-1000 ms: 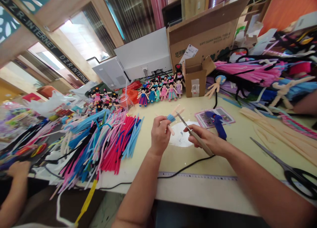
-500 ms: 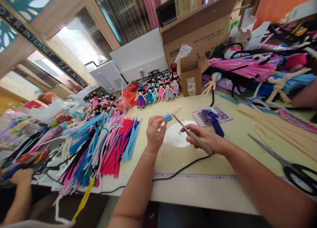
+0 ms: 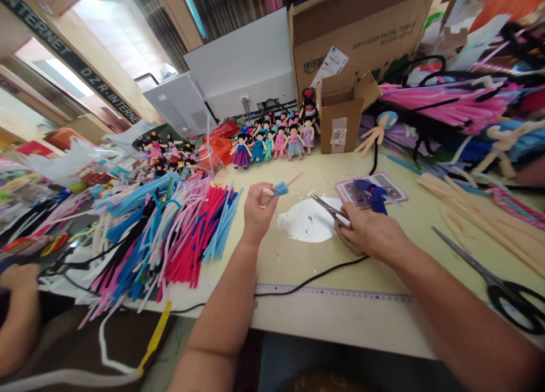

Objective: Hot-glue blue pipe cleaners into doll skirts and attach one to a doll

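Observation:
My left hand [image 3: 255,210] is closed around a small pipe-cleaner figure [image 3: 281,186], cream limbs with a blue wrapped middle, held up above the table. My right hand [image 3: 368,230] grips small scissors [image 3: 327,206], their blades pointing left and lying low over a white patch [image 3: 304,224] on the yellow table [image 3: 298,261]. The scissors are apart from the figure. A blue glue gun [image 3: 369,192] lies on a card just beyond my right hand.
A heap of coloured pipe cleaners [image 3: 170,233] lies to the left. A row of finished dolls [image 3: 272,142] stands at the back beside a small cardboard box [image 3: 340,117]. Large black scissors [image 3: 502,284] lie right. A black cable [image 3: 306,281] crosses the front. Another person's hand [image 3: 17,301] shows far left.
My right hand has lowered the small scissors away from the figure down to the white patch. My left hand still holds the figure, shifted slightly left.

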`<action>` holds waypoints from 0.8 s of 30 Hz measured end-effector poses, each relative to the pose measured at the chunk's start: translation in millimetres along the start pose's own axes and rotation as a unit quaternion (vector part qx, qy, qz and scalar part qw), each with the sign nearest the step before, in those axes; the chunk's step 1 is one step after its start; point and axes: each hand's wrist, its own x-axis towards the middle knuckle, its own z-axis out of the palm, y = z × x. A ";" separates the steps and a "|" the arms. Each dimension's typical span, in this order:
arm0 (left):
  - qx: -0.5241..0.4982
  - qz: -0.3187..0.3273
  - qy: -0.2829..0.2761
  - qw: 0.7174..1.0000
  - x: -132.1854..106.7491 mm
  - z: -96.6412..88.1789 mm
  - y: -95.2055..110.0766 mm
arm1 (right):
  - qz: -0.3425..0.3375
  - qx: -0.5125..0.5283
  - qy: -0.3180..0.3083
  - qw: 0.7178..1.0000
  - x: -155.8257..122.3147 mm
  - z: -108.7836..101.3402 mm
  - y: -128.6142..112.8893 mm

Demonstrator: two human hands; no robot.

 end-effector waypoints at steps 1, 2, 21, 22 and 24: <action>-0.015 0.001 -0.015 1.000 0.2 0.7 -0.3 | 0.011 -0.021 -0.006 1.000 -1.0 -1.7 -1.6; -0.031 -0.001 -0.030 0.999 0.4 1.2 -0.1 | 0.018 -0.038 -0.010 0.999 -2.2 -3.1 -3.1; -0.290 -0.131 -0.188 0.929 -9.7 18.7 27.8 | -0.232 0.209 0.372 0.874 2.2 20.4 -12.4; -0.335 -0.176 -0.167 0.911 -10.2 20.7 30.3 | -0.232 0.214 0.378 0.870 1.5 20.9 -14.1; -0.411 -0.265 -0.121 0.864 -11.4 25.0 35.5 | -0.236 0.214 0.392 0.863 -1.2 21.0 -18.2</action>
